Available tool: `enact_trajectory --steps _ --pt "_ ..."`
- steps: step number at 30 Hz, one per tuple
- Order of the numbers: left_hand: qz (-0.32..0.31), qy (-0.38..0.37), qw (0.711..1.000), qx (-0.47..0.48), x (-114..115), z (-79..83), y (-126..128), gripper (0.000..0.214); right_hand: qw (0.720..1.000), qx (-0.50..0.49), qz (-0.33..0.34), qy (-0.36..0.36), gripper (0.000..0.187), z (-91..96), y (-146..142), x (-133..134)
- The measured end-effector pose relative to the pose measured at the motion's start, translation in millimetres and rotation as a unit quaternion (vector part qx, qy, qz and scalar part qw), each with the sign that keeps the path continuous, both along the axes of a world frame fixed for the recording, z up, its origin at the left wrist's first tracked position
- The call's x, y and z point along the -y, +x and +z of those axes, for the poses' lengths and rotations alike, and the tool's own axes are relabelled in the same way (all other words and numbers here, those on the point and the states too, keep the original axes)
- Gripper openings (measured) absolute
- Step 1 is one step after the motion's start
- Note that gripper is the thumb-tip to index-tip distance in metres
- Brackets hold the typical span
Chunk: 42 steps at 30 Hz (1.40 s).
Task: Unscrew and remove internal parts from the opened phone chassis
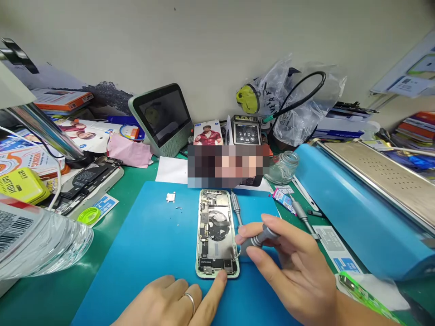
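An opened smartphone (217,253) lies face up on the blue mat (136,253), its circuit board and inner parts exposed. My left hand (170,301) rests with its index finger stretched out onto the phone's bottom edge, the other fingers loosely curled. Between thumb and fingers, my right hand (295,267) grips a grey-handled tool (253,242). Its thin bent tip reaches the phone's lower right side. Just right of the phone lies a grey screwdriver (235,203), partly hidden by my right hand. A small metal bracket (171,197) and tiny parts (179,208) sit left of the phone.
A clear plastic container (44,244) stands close on the left, near another opened phone (90,183). Behind are a smart display (161,120) and a glass jar (283,166). On the right, a blue machine (353,213), another grey-handled tool (302,215) and a green tool (367,296).
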<state>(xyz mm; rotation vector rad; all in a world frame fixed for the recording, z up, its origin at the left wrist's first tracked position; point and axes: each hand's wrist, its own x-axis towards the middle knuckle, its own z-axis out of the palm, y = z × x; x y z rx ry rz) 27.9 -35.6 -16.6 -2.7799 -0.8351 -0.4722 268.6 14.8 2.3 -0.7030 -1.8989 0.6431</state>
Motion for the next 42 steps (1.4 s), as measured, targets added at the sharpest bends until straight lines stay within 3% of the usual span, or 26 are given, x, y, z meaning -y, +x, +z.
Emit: enact_trajectory --steps 13,21,34,42 --pt "0.0 -0.023 1.0 -0.002 -2.7 7.2 1.2 0.051 1.0 -0.002 0.02 -0.001 0.064 3.3 -1.8 -0.2" --pt "0.019 -0.026 0.999 0.005 -2.2 0.1 1.5 0.05 1.0 0.017 0.017 0.009 0.065 2.2 0.4 -2.1" --pt "0.017 -0.024 1.0 0.001 -2.7 2.1 1.4 0.047 0.999 0.04 0.029 0.011 0.064 4.5 2.0 -2.6" --pt "-0.002 -0.077 0.997 -0.024 -2.4 10.2 -1.1 0.055 0.996 0.071 0.034 0.046 0.071 10.1 -0.4 -5.9"
